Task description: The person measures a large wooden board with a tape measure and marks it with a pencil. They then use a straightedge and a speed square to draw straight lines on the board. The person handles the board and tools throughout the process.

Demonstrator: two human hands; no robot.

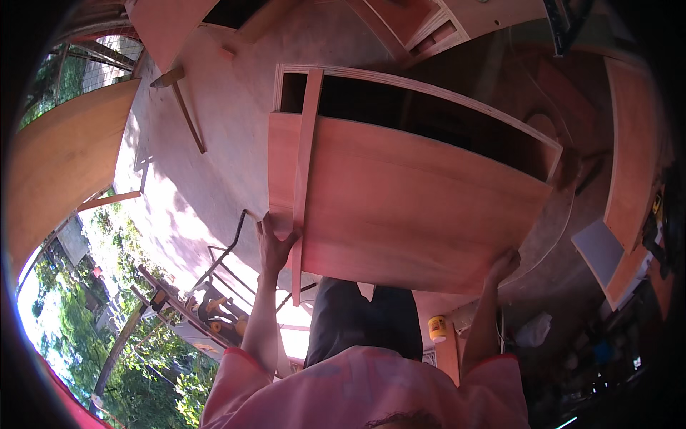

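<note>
A large reddish plywood panel lies across an open wooden cabinet frame in front of me. My left hand grips the panel's near left corner, beside a narrow wooden strip that runs across the panel toward me. My right hand holds the panel's near right corner. Both forearms come up from the lower edge, with pink sleeves and dark trousers between them.
A yellow-lidded jar stands on the floor near my right leg. A hammer lies on the pale floor at upper left. Plywood sheets lean at left and right. A yellow power tool and metal frame sit lower left.
</note>
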